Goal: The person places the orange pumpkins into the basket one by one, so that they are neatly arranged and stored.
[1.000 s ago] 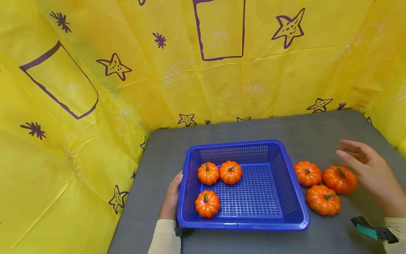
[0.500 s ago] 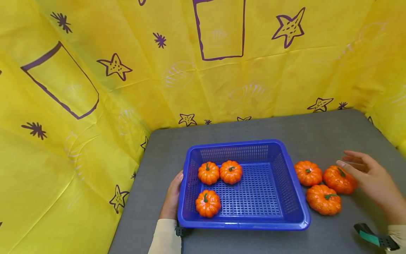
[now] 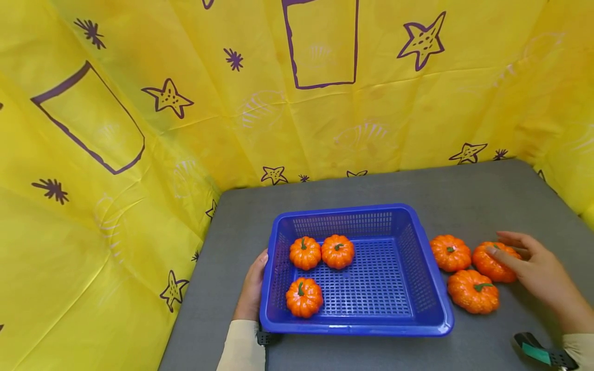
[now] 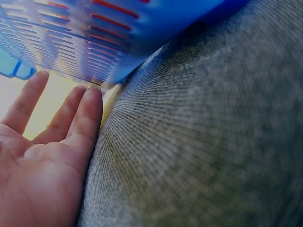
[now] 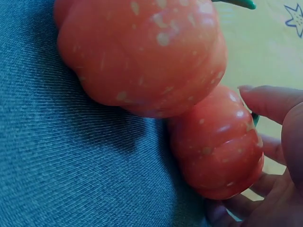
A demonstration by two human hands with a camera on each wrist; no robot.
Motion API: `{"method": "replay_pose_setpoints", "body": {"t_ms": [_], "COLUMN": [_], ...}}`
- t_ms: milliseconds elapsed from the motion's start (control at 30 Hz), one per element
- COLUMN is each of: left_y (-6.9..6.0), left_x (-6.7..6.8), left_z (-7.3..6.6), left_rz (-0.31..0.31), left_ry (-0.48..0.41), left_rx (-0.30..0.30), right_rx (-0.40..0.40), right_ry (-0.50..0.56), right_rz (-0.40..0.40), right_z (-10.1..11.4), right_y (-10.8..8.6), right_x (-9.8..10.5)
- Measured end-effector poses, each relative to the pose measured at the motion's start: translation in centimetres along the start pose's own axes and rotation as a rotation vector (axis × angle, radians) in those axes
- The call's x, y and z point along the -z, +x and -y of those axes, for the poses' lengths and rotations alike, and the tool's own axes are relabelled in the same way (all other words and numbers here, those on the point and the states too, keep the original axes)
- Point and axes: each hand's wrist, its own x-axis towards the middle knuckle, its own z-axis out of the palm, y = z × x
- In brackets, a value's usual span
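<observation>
A blue plastic basket stands on the grey table with three small orange pumpkins inside; one is the front-left pumpkin. My left hand rests on the basket's left side; in the left wrist view its fingers are nearly straight against the slotted wall. Right of the basket sits a cluster of three more pumpkins. My right hand holds the rightmost pumpkin, thumb over its top near the green stem and fingers curled round its far side. The front pumpkin looms large in the right wrist view.
Beside the basket's right wall lies another pumpkin, close to the held one. Yellow cloth with starfish drawings hangs behind and to the sides of the grey table.
My right hand has come down and left onto the rightmost pumpkin, its fingers closing round it. That pumpkin has shifted slightly. The left hand and basket stay put.
</observation>
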Motion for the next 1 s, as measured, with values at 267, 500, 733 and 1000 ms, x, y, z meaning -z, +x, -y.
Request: {"method": "replay_pose_setpoints", "body": {"t_ms": [267, 500, 733, 1000], "left_y": [0.1, 0.1, 0.1, 0.1], "left_x": [0.1, 0.1, 0.1, 0.1], "left_z": [0.1, 0.2, 0.2, 0.0], "left_rz": [0.002, 0.009, 0.01, 0.026], "left_ry": [-0.01, -0.024, -0.019, -0.012], "left_rx": [-0.011, -0.008, -0.01, -0.016], "right_rx": [-0.026, -0.018, -0.02, -0.02], "right_ry": [-0.049, -0.037, -0.036, -0.037], "right_rz": [0.012, -0.009, -0.021, -0.045], "right_z": [0.1, 0.2, 0.9, 1.6], "right_y": [-0.1, 0.0, 0.0, 0.0], "right_x": [0.0, 0.2, 0.5, 0.9]}}
